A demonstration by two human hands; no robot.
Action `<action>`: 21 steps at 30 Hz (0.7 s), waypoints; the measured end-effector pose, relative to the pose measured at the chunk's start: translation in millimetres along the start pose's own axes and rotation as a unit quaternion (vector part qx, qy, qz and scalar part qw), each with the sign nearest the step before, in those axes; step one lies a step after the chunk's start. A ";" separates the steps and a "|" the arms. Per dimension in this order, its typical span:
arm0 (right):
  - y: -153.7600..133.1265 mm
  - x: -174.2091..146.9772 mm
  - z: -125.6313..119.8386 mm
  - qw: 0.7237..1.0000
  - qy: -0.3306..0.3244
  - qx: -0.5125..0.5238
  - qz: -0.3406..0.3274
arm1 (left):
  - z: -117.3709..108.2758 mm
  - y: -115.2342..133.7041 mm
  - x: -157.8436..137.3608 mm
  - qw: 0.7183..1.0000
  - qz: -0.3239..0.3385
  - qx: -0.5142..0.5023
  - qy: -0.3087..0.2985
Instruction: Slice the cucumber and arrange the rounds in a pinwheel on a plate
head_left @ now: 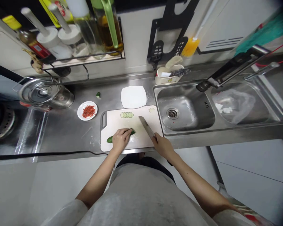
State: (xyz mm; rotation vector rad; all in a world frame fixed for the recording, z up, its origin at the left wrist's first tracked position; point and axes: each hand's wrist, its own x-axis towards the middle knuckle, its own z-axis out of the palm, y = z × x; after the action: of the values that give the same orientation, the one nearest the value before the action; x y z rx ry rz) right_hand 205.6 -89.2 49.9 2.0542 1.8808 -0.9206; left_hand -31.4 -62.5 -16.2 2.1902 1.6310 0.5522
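Note:
A cucumber (pixel 109 139) lies on the white cutting board (pixel 141 142), its middle covered by my left hand (pixel 121 138), whose fingers grip it from above. In my right hand (pixel 162 145) is the handle of a knife (pixel 145 125). The blade points up and to the left, to the right of the cucumber and apart from it. Overlapping cucumber slices (pixel 126 115) form a short row near the board's upper middle, and a single pale slice (pixel 152 110) rests by the top right corner.
A white square plate (pixel 133 97) touches or nearly touches the board's far edge. To the left are a small plate (pixel 79 112) of chopped red pieces (pixel 88 111), a cucumber end (pixel 98 94) and a steel pot (pixel 63 97). The sink (pixel 188 110) lies right; a bottle shelf (pixel 85 61) hangs above.

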 end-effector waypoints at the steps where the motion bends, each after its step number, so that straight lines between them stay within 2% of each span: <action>1: -2.7 -1.9 -0.3 1.000 -0.008 -0.003 -0.003 | -0.5 0.9 -0.1 1.000 0.006 0.003 -0.007; 10: -27.1 -19.1 9.7 0.996 -0.035 -0.031 -0.080 | 1.0 6.3 -5.6 0.999 -0.005 0.029 -0.033; 21: -30.8 -21.1 12.2 0.993 -0.025 -0.053 -0.103 | 3.3 8.6 -7.9 0.998 -0.019 0.041 -0.041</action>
State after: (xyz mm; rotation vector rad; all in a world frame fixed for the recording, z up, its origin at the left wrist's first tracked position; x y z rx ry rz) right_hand 172.8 -108.1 60.1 1.7866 2.0956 -0.8860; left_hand -24.6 -72.5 -15.5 2.2042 1.6764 0.3868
